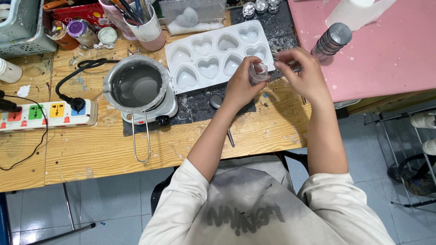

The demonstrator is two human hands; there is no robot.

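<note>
Small clear cup (259, 72) gripped by left hand (240, 86), right hand (304, 75) pinching above.

**Single head cam, looking steeply down**

Only one view, so no overlap w/ another. Worn on head, aimed almost straight down over own chest and forearms. Faces fwd across wooden table (104, 149), far edge at top of frame. Close range: left hand (240, 86) and right hand (304, 75) sit upper centre, approx. arm's reach. Heart mould tray (213, 52) just beyond hands. Pink surface (386, 50) upper right, tiled floor (113, 199) along bottom and right.
</note>
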